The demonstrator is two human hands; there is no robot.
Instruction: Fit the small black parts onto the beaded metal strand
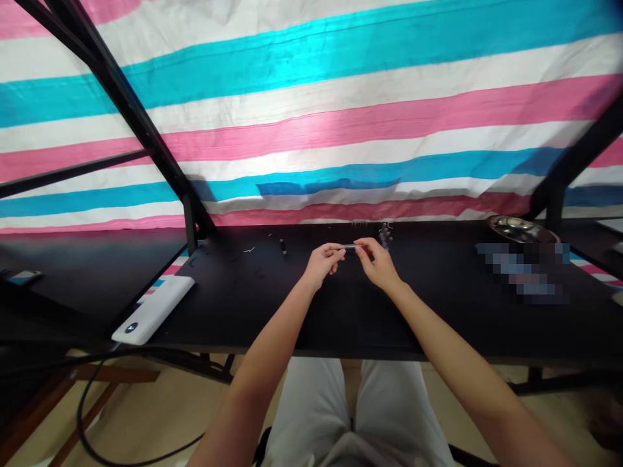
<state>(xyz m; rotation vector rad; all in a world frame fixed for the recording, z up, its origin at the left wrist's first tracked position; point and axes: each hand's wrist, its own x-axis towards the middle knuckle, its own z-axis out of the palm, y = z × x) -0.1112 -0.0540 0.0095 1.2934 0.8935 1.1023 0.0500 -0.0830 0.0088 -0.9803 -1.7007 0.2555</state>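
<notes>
Between my two hands a thin, greyish rod-like piece (349, 246) is held level above the black table; it is too small to tell its exact kind. My left hand (323, 263) pinches its left end with curled fingers. On the other end my right hand (376, 261) closes with thumb and fingertips. Just behind the right hand lies a small cluster of grey pieces (385, 236). Left of my hands a short black cylinder with a pale end (283, 246) rests on the tabletop.
A white power-bank-like box (154, 310) with a cable lies at the table's (233, 318) left edge. A shiny metal dish (523, 231) stands back right, beside a blurred-out patch. Small white scraps (249, 250) are scattered at left. Striped sheeting (341, 123) hangs behind, between black frame bars.
</notes>
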